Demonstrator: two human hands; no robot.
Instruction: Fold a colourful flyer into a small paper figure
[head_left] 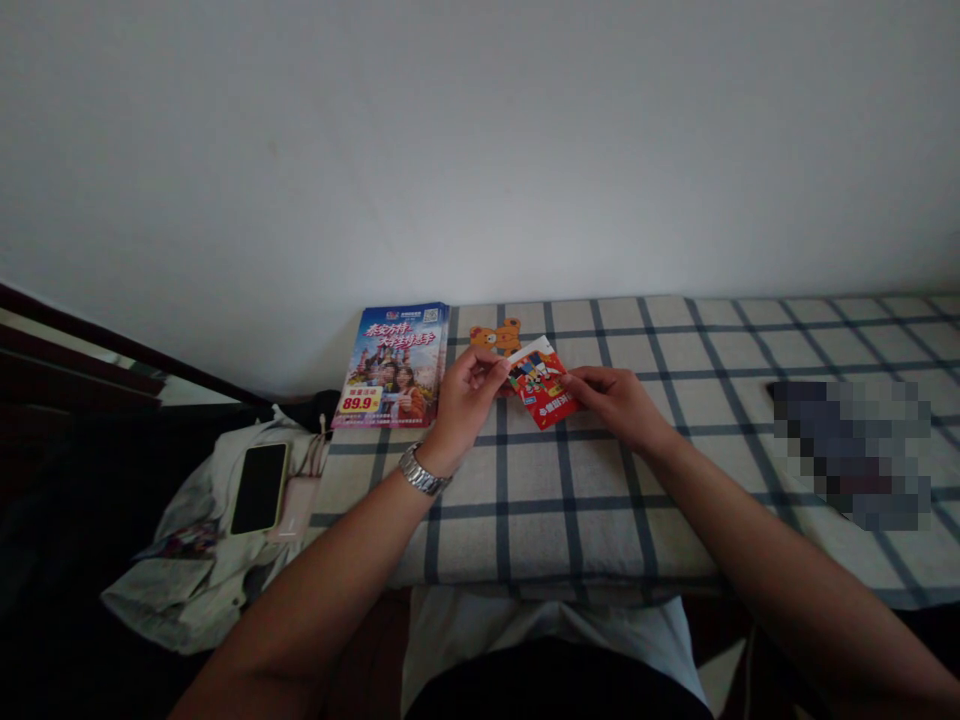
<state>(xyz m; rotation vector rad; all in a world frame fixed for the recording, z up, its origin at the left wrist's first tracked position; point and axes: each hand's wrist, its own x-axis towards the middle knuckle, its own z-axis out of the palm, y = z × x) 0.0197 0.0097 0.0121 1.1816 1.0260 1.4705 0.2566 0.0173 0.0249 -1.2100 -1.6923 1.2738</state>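
Head view: right hand [611, 400] grips red packet [547, 395], left hand [465, 395] pinches white card [529, 351] protruding from it.

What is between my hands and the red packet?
Nothing visible. The left hand and right hand both pinch the red packet above the checked cloth; the bear cutout lies behind it, the flyers to its left.

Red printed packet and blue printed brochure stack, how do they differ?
The red printed packet is small; the blue printed brochure stack is clearly larger. The packet is held tilted between left hand and right hand; the brochure stack lies flat, untouched, on the checked cloth. Both carry colourful printed pictures.
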